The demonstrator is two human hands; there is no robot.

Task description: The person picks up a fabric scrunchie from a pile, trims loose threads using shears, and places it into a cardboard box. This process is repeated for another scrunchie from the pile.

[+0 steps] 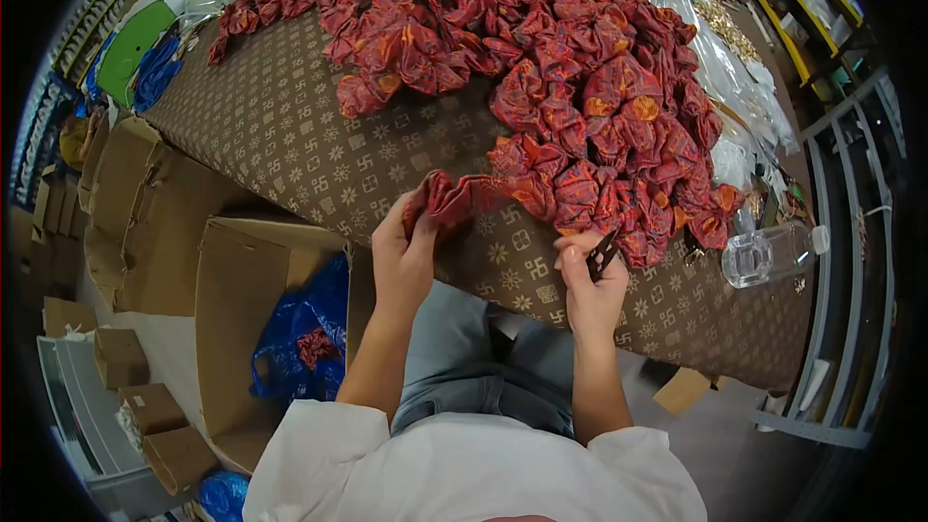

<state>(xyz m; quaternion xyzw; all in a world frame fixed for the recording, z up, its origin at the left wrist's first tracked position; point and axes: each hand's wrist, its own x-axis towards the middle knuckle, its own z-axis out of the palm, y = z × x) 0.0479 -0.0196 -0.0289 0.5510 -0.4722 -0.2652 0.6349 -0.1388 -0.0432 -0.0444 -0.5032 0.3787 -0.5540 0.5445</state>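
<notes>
White shirt [474,469] nearest; patterned cloth [372,140] stretches left along the bench's [275,150] near edge, where left hand [399,253] pinches red fabric [447,197], right hand [594,292] grips black snips [601,253].

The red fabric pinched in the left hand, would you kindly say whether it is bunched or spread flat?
Bunched: the red fabric shows close, crumpled folds in the left hand and just beside it.

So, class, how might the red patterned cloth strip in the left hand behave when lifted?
The red patterned cloth strip is probably floppy, since it bunches and bends at the left hand. It looks like thin fabric, so likely light. Lifting may tug the gathered red pile, which it seems to join.
</notes>
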